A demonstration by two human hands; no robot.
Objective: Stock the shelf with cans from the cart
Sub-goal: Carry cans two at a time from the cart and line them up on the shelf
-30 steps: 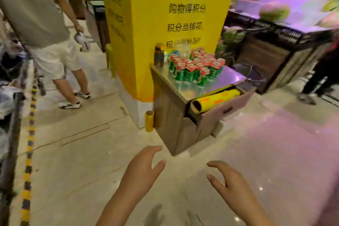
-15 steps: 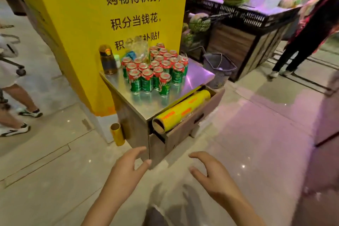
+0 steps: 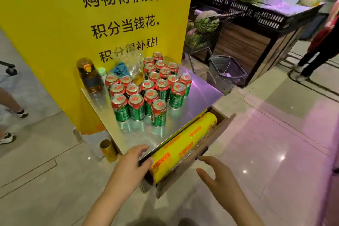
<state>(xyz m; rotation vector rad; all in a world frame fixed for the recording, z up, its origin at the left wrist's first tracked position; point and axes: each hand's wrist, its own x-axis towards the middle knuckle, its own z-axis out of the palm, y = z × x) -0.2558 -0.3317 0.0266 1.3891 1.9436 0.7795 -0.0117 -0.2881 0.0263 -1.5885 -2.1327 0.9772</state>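
Several green cans with red tops (image 3: 148, 90) stand clustered on the steel top (image 3: 200, 97) of a small wooden cart against a yellow pillar. The nearest can (image 3: 158, 113) stands alone at the front. My left hand (image 3: 131, 163) reaches over the cart's near corner, fingers relaxed and empty. My right hand (image 3: 219, 180) hovers below the cart's front, fingers spread, holding nothing.
A big yellow roll of film (image 3: 183, 145) lies in the cart's open drawer. A brown bottle (image 3: 89, 75) and a plastic bag (image 3: 128, 62) sit at the back. A grey basket (image 3: 226, 73) and a watermelon stand (image 3: 256, 24) are to the right. People stand left and right.
The view has closed in on the cart. Both hands have moved forward; my left hand now reaches the cart's near corner.
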